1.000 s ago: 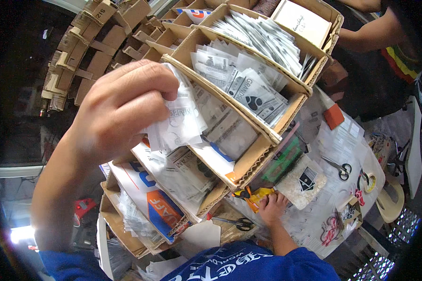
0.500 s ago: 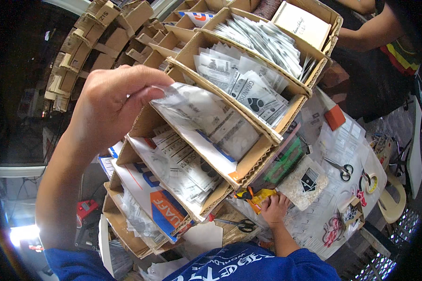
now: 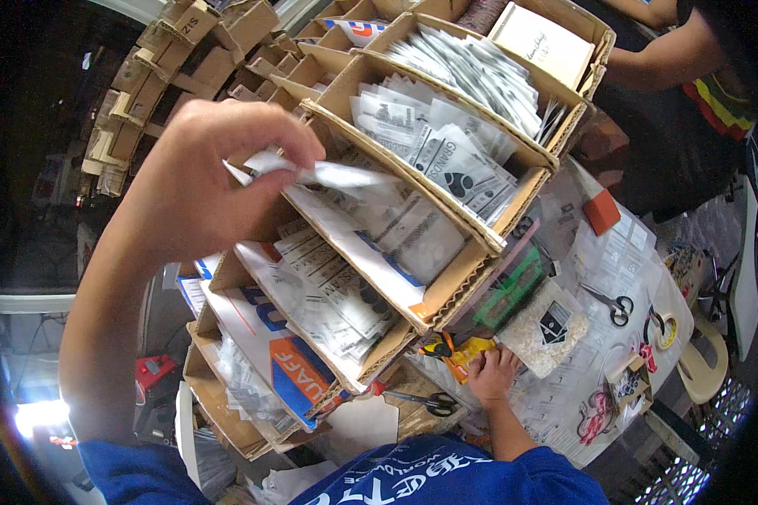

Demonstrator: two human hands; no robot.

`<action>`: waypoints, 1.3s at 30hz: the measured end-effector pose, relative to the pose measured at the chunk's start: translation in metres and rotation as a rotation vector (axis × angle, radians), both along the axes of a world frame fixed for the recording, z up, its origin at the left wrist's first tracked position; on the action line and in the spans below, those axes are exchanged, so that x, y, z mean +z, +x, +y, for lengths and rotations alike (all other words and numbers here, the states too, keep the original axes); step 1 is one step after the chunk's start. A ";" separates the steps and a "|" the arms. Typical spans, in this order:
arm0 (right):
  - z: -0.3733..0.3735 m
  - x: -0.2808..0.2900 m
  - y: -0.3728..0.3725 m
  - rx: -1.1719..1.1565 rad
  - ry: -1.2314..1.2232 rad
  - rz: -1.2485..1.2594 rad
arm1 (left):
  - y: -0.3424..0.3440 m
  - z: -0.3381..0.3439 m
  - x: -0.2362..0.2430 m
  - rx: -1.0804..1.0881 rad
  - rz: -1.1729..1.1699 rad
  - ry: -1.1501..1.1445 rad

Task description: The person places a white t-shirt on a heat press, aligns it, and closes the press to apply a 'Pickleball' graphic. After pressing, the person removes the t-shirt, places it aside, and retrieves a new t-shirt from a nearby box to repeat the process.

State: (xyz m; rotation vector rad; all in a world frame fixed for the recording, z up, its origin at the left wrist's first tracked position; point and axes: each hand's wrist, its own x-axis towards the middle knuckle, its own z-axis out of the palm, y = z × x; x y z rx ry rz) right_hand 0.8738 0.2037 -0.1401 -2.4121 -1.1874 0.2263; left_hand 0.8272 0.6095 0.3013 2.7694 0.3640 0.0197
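Note:
My left hand (image 3: 236, 172) is raised over a divided cardboard box (image 3: 455, 311). Its thumb and fingers pinch a thin white slip (image 3: 341, 175), blurred and seen nearly edge-on. Below the slip lies a compartment with translucent printed slips (image 3: 417, 231) in it. The compartment beside it, nearer me, holds more printed slips (image 3: 333, 290). On the table to the right of the box, my right hand (image 3: 493, 370) lies with fingers spread, touching a yellow object (image 3: 466, 360) whose kind I cannot make out.
Farther compartments hold packed printed slips (image 3: 472, 80) and a cream-coloured box (image 3: 541, 44). Scissors (image 3: 616, 308), an orange-red block (image 3: 600, 210) and a yellow tape roll (image 3: 668, 331) lie on the table. More scissors (image 3: 438, 405) lie close to me. Another person's arm (image 3: 669, 55) shows at far right.
My left hand has lifted slightly, and the slip in it has swung from spread over the compartment to nearly edge-on above it. My right hand has stayed put.

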 end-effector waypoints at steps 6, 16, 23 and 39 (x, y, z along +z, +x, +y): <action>0.001 0.000 -0.001 -0.010 0.001 0.013 | 0.014 -0.023 -0.002 0.017 0.215 -0.105; -0.001 -0.001 -0.001 -0.011 -0.015 0.058 | 0.054 -0.058 -0.005 -0.232 0.631 0.163; -0.001 -0.003 0.000 0.010 -0.020 0.021 | 0.063 -0.066 0.005 -0.207 0.703 0.142; -0.001 -0.003 -0.001 -0.008 -0.066 0.019 | 0.032 -0.069 0.011 -0.103 0.444 0.126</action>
